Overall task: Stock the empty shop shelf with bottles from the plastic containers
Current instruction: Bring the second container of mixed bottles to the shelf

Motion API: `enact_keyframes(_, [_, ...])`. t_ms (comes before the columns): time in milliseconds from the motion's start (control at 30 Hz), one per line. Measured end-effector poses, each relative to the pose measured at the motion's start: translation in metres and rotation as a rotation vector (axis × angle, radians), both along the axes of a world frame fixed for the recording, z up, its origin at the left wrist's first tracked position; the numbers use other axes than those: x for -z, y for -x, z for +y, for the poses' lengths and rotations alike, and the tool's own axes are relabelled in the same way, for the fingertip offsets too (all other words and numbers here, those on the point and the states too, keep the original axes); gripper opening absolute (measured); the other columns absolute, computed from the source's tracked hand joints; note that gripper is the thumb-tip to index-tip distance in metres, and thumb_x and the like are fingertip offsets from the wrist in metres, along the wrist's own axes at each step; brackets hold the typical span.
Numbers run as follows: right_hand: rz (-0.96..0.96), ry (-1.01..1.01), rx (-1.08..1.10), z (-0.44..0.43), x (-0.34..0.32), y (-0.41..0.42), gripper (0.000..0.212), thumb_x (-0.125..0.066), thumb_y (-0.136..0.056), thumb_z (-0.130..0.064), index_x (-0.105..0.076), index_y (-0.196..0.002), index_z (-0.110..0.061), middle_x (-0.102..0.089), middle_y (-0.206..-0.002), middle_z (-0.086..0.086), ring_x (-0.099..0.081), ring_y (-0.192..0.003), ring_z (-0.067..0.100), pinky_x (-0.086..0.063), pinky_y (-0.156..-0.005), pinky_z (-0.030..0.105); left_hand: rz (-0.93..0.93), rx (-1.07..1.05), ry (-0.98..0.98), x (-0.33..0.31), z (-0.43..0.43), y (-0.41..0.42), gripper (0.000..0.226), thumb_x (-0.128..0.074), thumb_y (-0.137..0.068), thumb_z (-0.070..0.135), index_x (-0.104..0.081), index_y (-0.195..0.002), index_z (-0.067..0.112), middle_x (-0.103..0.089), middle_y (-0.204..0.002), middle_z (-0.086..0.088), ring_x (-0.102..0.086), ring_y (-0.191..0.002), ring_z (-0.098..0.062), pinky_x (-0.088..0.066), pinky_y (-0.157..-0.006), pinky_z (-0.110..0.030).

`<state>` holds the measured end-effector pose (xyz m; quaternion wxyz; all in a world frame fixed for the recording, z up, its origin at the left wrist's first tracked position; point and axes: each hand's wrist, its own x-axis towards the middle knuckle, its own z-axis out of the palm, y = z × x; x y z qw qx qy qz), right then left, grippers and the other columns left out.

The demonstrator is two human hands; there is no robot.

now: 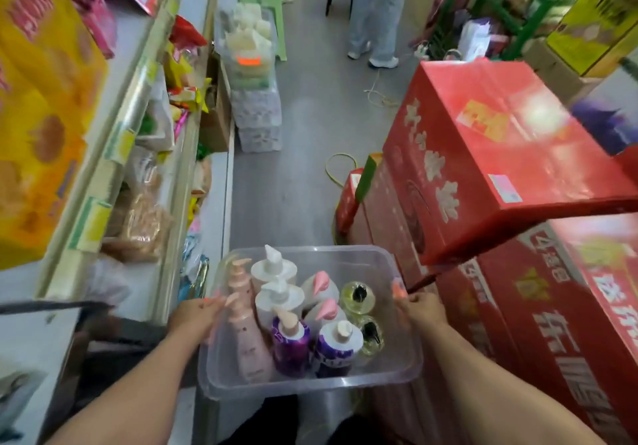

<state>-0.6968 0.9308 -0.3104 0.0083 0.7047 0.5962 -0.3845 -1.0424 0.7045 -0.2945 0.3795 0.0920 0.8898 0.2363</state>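
Left hand (196,317) and right hand (419,310) clutch the container (310,387) of bottles (290,345) — fingers (221,301) curled over its rim.

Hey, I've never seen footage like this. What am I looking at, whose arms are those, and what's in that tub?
There is no machine here. One camera worn on a person's head looks forward and down a shop aisle, so the two arms are theirs. The left hand and right hand grip opposite rims of a clear plastic container. It holds upright bottles: a pink pump bottle, white pump bottles, purple bottles and clear yellowish bottles. Stocked shelves run along the left, and red cartons are stacked on the right.
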Motion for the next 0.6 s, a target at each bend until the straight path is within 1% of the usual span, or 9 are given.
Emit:
enact_keyframes(67, [-0.011,0.001,0.011,0.031,-0.001,0.026,0.056,-0.072,-0.088,-0.045,-0.051,-0.048,-0.012,-0.051,-0.047,0.001,-0.05,-0.05,0.018,-0.044,-0.057,0.033,-0.006,0.037,0.01,-0.005,0.029,0.024,0.037,-0.059,-0.092,0.048,-0.069,-0.075,0.017,-0.072,-0.085,-0.016,-0.067,-0.077,-0.03,-0.05,-0.072,-0.031])
enact_keyframes(200, [-0.011,0.035,0.02,0.094,-0.009,0.086,0.052,-0.071,-0.088,-0.043,-0.049,-0.052,-0.014,-0.05,-0.05,-0.001,-0.046,-0.05,0.015,-0.034,-0.049,0.027,-0.009,-0.03,-0.044,-0.016,0.094,0.078,0.033,-0.066,-0.088,0.043,-0.069,-0.076,0.013,-0.07,-0.081,-0.016,-0.066,-0.074,-0.029,-0.047,-0.065,-0.031])
enact_keyframes(267, [-0.001,0.044,0.045,0.129,-0.004,0.114,0.053,-0.07,-0.086,-0.05,-0.05,-0.052,-0.014,-0.054,-0.054,0.0,-0.051,-0.054,0.021,-0.037,-0.052,0.03,0.001,-0.031,-0.05,-0.013,0.131,0.107,0.038,-0.067,-0.084,0.051,-0.07,-0.076,0.013,-0.071,-0.081,-0.016,-0.066,-0.076,-0.031,-0.05,-0.069,-0.034])
enact_keyframes(300, [0.005,0.05,0.045,0.146,0.001,0.128,0.054,-0.068,-0.086,-0.052,-0.051,-0.052,-0.014,-0.055,-0.056,0.002,-0.054,-0.058,0.025,-0.039,-0.055,0.032,0.005,-0.038,-0.047,-0.011,0.149,0.122,0.042,-0.066,-0.083,0.053,-0.073,-0.08,0.011,-0.07,-0.079,-0.016,-0.067,-0.073,-0.031,-0.051,-0.068,-0.033])
enact_keyframes(400, [-0.013,0.078,0.002,0.197,0.013,0.17,0.053,-0.065,-0.088,-0.052,-0.054,-0.054,-0.014,-0.063,-0.068,0.009,-0.058,-0.069,0.029,-0.043,-0.064,0.032,0.068,-0.042,-0.015,-0.012,0.2,0.158,0.042,-0.063,-0.09,0.044,-0.074,-0.093,0.003,-0.069,-0.086,-0.017,-0.059,-0.06,-0.025,-0.039,-0.053,-0.024])
enact_keyframes(433, [0.0,0.088,-0.007,0.216,0.013,0.186,0.052,-0.065,-0.089,-0.051,-0.056,-0.056,-0.013,-0.064,-0.069,0.01,-0.059,-0.069,0.029,-0.042,-0.062,0.031,0.079,-0.055,-0.009,-0.014,0.218,0.169,0.04,-0.062,-0.092,0.042,-0.074,-0.09,0.004,-0.069,-0.082,-0.016,-0.057,-0.058,-0.023,-0.037,-0.051,-0.024])
enact_keyframes(500, [0.002,0.097,-0.028,0.253,0.015,0.217,0.055,-0.064,-0.09,-0.052,-0.057,-0.054,-0.011,-0.062,-0.064,0.009,-0.058,-0.065,0.029,-0.038,-0.06,0.03,0.092,-0.068,-0.012,-0.019,0.253,0.197,0.037,-0.062,-0.093,0.04,-0.073,-0.081,0.007,-0.062,-0.063,-0.01,-0.058,-0.058,-0.025,-0.037,-0.053,-0.026])
enact_keyframes(533, [-0.005,0.091,-0.041,0.272,0.016,0.232,0.058,-0.063,-0.09,-0.053,-0.055,-0.052,-0.011,-0.059,-0.06,0.008,-0.056,-0.062,0.028,-0.038,-0.06,0.03,0.103,-0.067,-0.016,-0.02,0.269,0.21,0.035,-0.062,-0.092,0.039,-0.073,-0.083,0.007,-0.06,-0.061,-0.009,-0.058,-0.061,-0.027,-0.038,-0.055,-0.027])
enact_keyframes(600, [0.001,0.095,-0.044,0.309,0.018,0.261,0.053,-0.067,-0.091,-0.047,-0.056,-0.053,-0.011,-0.056,-0.057,0.008,-0.054,-0.059,0.026,-0.038,-0.06,0.03,0.109,-0.074,-0.021,-0.027,0.299,0.236,0.03,-0.063,-0.092,0.039,-0.074,-0.1,0.012,-0.065,-0.075,-0.013,-0.06,-0.07,-0.029,-0.041,-0.061,-0.03])
